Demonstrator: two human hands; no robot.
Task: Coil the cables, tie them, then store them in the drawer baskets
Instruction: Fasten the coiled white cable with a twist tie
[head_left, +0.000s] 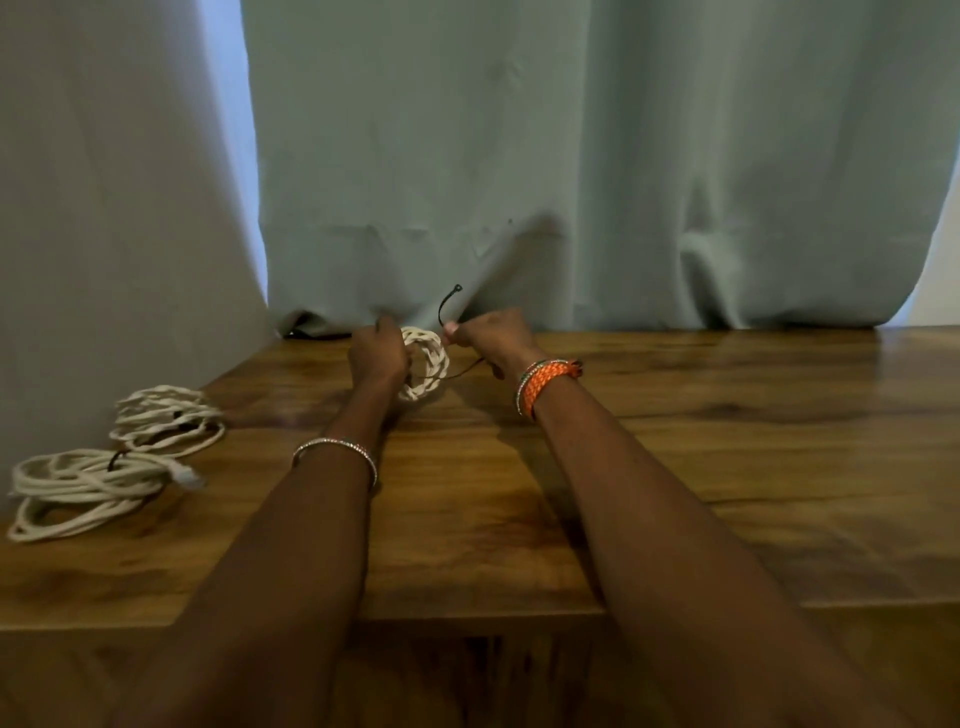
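Near the left edge of the brown wooden table (675, 467) lie two tied bundles of white cable (83, 488) (166, 415). Farther back, near the table's far edge, the left hand (376, 356) grips a small white coiled cable (428, 366). Just right of the coil, the right hand (493, 338) pinches a thin black tie (447, 306).

Left hand (378, 356) holds white coil (426, 366); right hand (488, 338) pinches black tie (445, 306).
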